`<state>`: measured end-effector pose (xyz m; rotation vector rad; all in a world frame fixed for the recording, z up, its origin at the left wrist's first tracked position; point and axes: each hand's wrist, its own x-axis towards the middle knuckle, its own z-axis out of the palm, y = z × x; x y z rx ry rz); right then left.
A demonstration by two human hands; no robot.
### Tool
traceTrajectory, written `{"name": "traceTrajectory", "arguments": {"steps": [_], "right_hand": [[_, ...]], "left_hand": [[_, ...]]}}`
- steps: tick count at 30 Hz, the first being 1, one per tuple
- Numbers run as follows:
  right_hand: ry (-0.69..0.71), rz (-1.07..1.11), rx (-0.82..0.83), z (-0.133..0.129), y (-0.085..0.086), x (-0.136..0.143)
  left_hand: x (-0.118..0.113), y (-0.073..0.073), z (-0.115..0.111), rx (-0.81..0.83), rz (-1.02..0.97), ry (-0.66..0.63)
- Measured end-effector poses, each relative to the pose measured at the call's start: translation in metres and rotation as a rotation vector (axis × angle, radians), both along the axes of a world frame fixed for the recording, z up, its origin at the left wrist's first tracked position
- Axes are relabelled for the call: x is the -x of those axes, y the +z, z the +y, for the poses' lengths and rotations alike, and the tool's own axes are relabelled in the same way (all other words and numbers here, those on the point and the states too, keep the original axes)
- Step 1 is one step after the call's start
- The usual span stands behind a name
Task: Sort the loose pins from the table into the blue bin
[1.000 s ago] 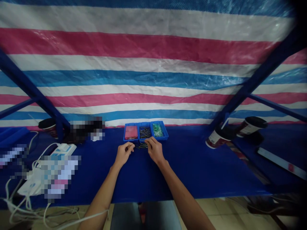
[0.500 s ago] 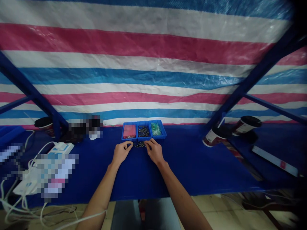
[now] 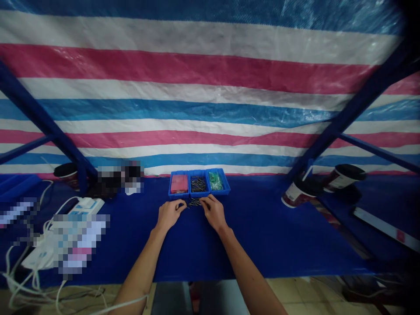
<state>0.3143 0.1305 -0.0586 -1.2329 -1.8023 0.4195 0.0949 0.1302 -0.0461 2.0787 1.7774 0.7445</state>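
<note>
A small pile of dark, thin screws (image 3: 194,202) lies on the blue table, just in front of three blue bins. My left hand (image 3: 169,214) is at the pile's left side, thumb and forefinger pinched together; whatever is between them is too small to make out. At the right side, my right hand (image 3: 215,212) is also closed in a pinch, its fingertips touching the pile's edge and hiding what they grip. The middle bin (image 3: 199,194) holds many more such screws. Pink flat pieces (image 3: 179,183) fill the left bin, and green and clear small parts (image 3: 215,180) the right one.
A white power strip (image 3: 42,253) with tangled cables lies at the left. Dark-lidded tubs (image 3: 297,195) stand at the right, near a blue slanted frame post (image 3: 315,144). A long pale bar (image 3: 383,227) lies farther right. A striped tarp (image 3: 210,100) hangs behind the table.
The whole view has shifted slightly, so the table sits a little lower in it. My left hand has come slightly closer to the screw pile; my right hand stays pinched beside it.
</note>
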Motion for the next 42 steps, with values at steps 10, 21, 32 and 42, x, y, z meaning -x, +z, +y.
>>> {"name": "traceTrajectory", "arguments": {"steps": [10, 21, 32, 42], "right_hand": [[0.085, 0.030, 0.019, -0.005, 0.007, 0.001], [0.189, 0.111, 0.110, -0.015, 0.009, 0.029], [0.197, 0.140, 0.089, -0.015, 0.011, 0.024], [0.174, 0.133, 0.083, -0.012, 0.010, 0.018]], "left_hand": [[0.002, 0.006, -0.003, -0.007, -0.035, -0.149], [-0.011, 0.009, -0.005, -0.029, -0.494, -0.155], [-0.011, 0.007, -0.006, 0.023, -0.492, -0.271], [-0.012, 0.008, -0.009, -0.117, -0.381, -0.271]]}}
